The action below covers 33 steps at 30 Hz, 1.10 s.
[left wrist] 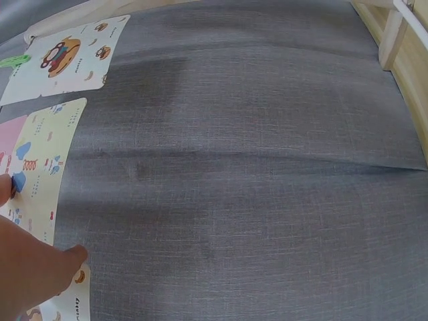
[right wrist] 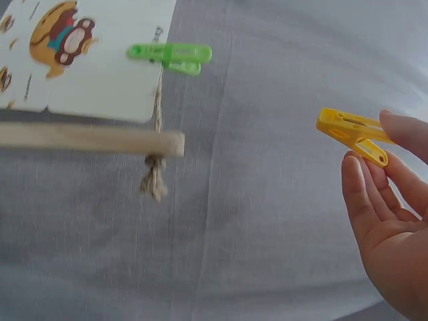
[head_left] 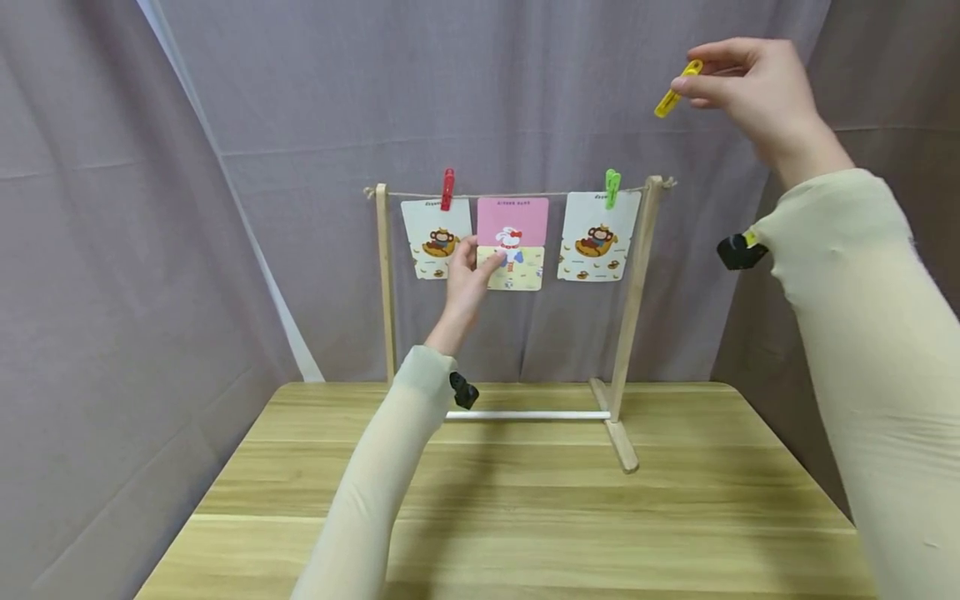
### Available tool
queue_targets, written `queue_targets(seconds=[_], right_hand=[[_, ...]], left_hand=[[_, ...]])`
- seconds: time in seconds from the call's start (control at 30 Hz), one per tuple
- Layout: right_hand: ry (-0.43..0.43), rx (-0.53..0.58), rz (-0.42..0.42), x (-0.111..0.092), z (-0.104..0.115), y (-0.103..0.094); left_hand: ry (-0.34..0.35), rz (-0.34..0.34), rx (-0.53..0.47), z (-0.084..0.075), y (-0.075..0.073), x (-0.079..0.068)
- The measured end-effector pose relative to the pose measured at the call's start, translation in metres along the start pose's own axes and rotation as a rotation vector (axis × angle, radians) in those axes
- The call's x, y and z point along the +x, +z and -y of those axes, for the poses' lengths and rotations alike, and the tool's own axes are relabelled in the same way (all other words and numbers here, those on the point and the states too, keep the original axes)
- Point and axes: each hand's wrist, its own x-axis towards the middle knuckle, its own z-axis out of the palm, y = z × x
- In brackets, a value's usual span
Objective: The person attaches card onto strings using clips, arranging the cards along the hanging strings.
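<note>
My left hand pinches the left edge of a pink and yellow card with a white rabbit on it, its top edge at the string. Above and right of the rack, my right hand holds a yellow clothespin between thumb and fingers. A red clothespin fastens a white monkey card to the string at left. On the right, a green clothespin grips another white monkey card. Part of the rabbit card is hidden behind my left thumb.
The wooden rack carries the knotted string between two posts. A white rod joins the posts low down, near the back of the wooden table. Grey curtains hang behind and on both sides.
</note>
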Motion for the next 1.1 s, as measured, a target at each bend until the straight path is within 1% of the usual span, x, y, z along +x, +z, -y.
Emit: queue_targets(seconds=[0.1, 0.2, 0.37, 0.43, 0.6, 0.7, 0.93, 1.1], right_hand=[[0.009, 0.017, 0.001, 0.003, 0.001, 0.011], [0.024, 0.012, 0.004, 0.005, 0.002, 0.02], [0.038, 0.026, 0.006, 0.007, 0.007, 0.039], [0.041, 0.034, 0.004, 0.01, 0.011, 0.048], [0.041, -0.008, -0.003, 0.014, 0.02, 0.065], [0.042, -0.004, -0.005, 0.018, 0.022, 0.073], [0.043, 0.022, 0.007, 0.026, 0.018, 0.089], [0.034, 0.023, -0.012, 0.027, 0.012, 0.099]], left_hand=[[-0.006, 0.004, -0.007, 0.001, 0.0, 0.0], [-0.015, 0.0, -0.007, 0.002, -0.001, 0.0], [-0.024, -0.011, 0.014, 0.003, -0.001, -0.001], [-0.016, -0.016, 0.02, 0.004, -0.002, -0.001], [0.008, -0.018, 0.013, 0.004, -0.003, -0.001], [0.019, -0.017, 0.008, 0.005, -0.004, 0.0], [0.011, -0.006, 0.012, 0.005, -0.008, 0.0], [0.003, -0.011, 0.018, 0.005, -0.01, -0.001]])
